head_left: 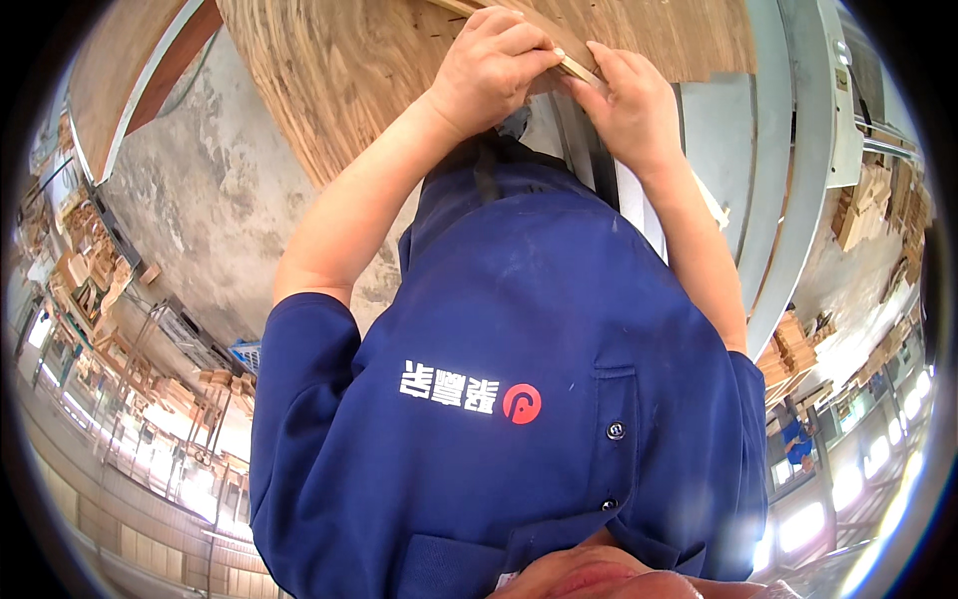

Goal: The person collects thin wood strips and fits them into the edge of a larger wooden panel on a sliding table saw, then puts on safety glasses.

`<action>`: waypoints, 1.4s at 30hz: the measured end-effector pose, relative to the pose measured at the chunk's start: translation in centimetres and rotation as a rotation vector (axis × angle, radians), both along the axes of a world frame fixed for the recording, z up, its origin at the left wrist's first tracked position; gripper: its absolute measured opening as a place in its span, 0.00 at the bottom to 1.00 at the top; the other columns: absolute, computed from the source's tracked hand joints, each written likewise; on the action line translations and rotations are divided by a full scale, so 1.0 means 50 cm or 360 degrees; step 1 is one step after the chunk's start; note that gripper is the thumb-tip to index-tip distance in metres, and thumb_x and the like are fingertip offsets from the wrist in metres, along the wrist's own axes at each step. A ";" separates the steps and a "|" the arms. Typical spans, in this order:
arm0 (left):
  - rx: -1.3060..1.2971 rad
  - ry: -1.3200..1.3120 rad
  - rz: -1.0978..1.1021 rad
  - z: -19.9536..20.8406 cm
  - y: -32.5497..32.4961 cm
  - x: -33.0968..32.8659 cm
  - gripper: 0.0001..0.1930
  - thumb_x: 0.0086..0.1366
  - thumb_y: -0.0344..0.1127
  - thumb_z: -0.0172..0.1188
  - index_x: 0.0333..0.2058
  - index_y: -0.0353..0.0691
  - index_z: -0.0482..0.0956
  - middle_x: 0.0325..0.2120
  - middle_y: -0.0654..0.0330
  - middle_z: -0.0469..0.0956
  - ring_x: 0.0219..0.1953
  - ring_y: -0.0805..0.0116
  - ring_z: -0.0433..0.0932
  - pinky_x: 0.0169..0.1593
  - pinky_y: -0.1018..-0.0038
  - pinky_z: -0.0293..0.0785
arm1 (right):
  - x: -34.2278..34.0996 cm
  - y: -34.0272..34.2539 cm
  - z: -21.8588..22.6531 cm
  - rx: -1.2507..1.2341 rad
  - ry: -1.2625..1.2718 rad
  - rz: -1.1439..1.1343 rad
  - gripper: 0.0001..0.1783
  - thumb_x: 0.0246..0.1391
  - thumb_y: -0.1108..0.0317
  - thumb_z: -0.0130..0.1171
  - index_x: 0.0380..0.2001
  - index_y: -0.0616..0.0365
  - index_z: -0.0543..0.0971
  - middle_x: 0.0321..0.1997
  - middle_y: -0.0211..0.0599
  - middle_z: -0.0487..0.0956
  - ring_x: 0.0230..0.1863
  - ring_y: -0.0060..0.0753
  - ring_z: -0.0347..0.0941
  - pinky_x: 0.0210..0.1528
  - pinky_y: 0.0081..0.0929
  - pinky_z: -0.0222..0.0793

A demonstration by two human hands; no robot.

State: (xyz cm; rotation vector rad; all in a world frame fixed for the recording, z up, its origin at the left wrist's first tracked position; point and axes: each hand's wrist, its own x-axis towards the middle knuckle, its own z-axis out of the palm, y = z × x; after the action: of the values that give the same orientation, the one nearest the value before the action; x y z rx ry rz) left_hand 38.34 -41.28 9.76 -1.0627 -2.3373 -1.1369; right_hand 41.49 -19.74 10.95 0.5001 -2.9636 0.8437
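Both of my hands are at the top of the view, over the edge of a wood-grained board (329, 80). Curled fingers of my left hand (491, 72) grip one end of a narrow, pale wooden strip (577, 69). The thumb and fingers of my right hand (636, 105) pinch the strip's other end. Only a short length shows between the two hands; the rest is hidden by the fingers. Another pale strip (451, 6) lies at the top edge, partly cut off by the frame.
A grey metal machine frame (773, 190) stands close on my right. On the upper left is a wooden panel (120, 70) with a pale curved edge. Stained concrete floor (220, 200) lies below. Stacked wood pieces (866, 210) stand farther right. A person in blue (796, 439) is far off.
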 end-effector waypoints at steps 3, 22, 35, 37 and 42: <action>0.0011 -0.0157 -0.0052 0.038 0.012 -0.026 0.12 0.51 0.34 0.71 0.36 0.39 0.84 0.35 0.60 0.79 0.41 0.55 0.77 0.50 0.59 0.71 | -0.035 0.012 0.045 -0.0178 -0.0471 -0.0057 0.18 0.56 0.58 0.68 0.43 0.60 0.83 0.32 0.41 0.82 0.35 0.42 0.77 0.39 0.36 0.73; -0.0421 -0.0484 -0.0416 0.078 0.039 -0.083 0.18 0.51 0.34 0.71 0.41 0.40 0.78 0.39 0.55 0.73 0.47 0.51 0.72 0.53 0.58 0.67 | -0.056 0.057 0.029 -0.0580 -0.1078 -0.0168 0.17 0.55 0.55 0.63 0.30 0.61 0.83 0.18 0.30 0.69 0.24 0.22 0.63 0.29 0.27 0.63; -0.0564 -0.0576 -0.0438 0.096 0.045 -0.097 0.18 0.52 0.33 0.69 0.44 0.41 0.79 0.41 0.56 0.74 0.49 0.52 0.72 0.54 0.58 0.66 | -0.071 0.063 0.015 -0.0607 -0.1199 -0.0175 0.19 0.55 0.52 0.65 0.29 0.61 0.82 0.18 0.30 0.68 0.23 0.23 0.62 0.27 0.28 0.62; -0.0556 -0.0532 -0.0451 0.098 0.051 -0.099 0.19 0.53 0.34 0.69 0.45 0.41 0.79 0.41 0.56 0.75 0.49 0.52 0.72 0.54 0.59 0.66 | -0.069 0.069 0.018 -0.0566 -0.1203 -0.0213 0.20 0.54 0.52 0.66 0.31 0.60 0.83 0.19 0.33 0.73 0.23 0.25 0.67 0.29 0.29 0.66; -0.0391 -0.0127 -0.0131 0.023 0.062 -0.051 0.19 0.56 0.37 0.70 0.46 0.44 0.79 0.44 0.59 0.77 0.48 0.54 0.75 0.52 0.59 0.68 | -0.058 0.066 0.044 -0.0344 -0.0872 -0.0224 0.17 0.53 0.56 0.68 0.41 0.57 0.85 0.37 0.47 0.84 0.38 0.45 0.81 0.42 0.38 0.76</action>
State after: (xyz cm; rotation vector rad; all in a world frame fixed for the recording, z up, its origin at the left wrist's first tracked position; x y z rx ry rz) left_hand 35.77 -38.17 10.91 -1.2277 -2.5685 -0.9533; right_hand 38.59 -16.44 13.17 0.0479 -3.2512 1.4653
